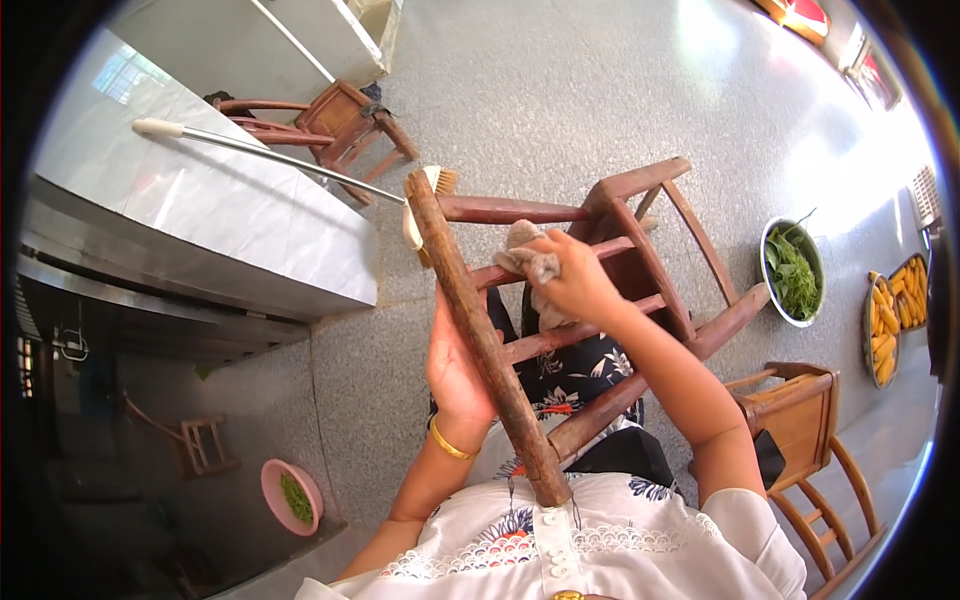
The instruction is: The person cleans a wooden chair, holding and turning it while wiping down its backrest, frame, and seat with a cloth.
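Observation:
A reddish-brown wooden chair [480,322] lies tipped over my lap, its worn top rail running from my chest up and to the left. Under that rail my left hand [459,360] supports the wood, palm up, with a gold-coloured bangle on the wrist; some fingers are hidden behind the rail. My right hand [574,277] grips a crumpled greyish-beige cloth [529,255] against one of the slats of the chair back. Part of the cloth hangs between two slats. The chair's seat and legs point away from me to the upper right.
A broom [285,156] leans over the marble-tiled counter [225,195]. Other wooden chairs stand upper left [337,124] and lower right [795,420]. Right lie a metal basin of greens [795,274] and trays of corn cobs [885,330]. A pink basin [292,496] sits lower left.

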A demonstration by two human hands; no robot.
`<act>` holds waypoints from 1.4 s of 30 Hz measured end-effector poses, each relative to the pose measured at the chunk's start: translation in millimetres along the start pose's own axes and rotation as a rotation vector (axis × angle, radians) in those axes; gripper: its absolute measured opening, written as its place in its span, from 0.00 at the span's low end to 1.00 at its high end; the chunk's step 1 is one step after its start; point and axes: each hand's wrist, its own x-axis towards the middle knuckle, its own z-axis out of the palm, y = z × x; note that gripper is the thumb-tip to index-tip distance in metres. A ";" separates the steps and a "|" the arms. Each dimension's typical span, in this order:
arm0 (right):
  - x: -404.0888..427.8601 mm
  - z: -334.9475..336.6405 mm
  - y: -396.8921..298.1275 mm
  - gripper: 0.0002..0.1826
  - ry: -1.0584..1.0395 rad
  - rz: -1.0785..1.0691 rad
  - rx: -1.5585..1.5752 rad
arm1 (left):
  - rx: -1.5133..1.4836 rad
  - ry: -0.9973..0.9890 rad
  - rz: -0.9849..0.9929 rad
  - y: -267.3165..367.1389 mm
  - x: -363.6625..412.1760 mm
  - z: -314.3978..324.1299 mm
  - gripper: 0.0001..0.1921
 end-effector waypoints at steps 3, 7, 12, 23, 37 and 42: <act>8.7 -7.0 15.6 0.14 -0.022 0.041 0.009 | -0.027 0.054 0.022 -1.2 -1.4 4.3 0.25; 13.6 -15.4 29.1 0.14 -0.047 0.201 0.024 | -0.091 0.092 0.012 -3.2 -2.2 0.1 0.25; 2.7 -30.0 108.2 0.12 0.063 0.360 -0.189 | -0.231 0.033 -0.036 -7.5 -0.6 -6.7 0.28; -55.9 -39.0 131.4 0.22 0.237 0.382 -0.482 | -0.172 0.042 -0.086 -8.6 1.4 -0.2 0.25; -79.8 -50.0 -41.9 0.38 -0.059 -0.336 -0.245 | -0.171 0.036 -0.359 0.4 24.0 44.0 0.25; -107.2 -58.9 12.7 0.37 0.007 -0.086 -0.330 | -0.322 -0.045 -0.349 -2.6 22.0 36.2 0.17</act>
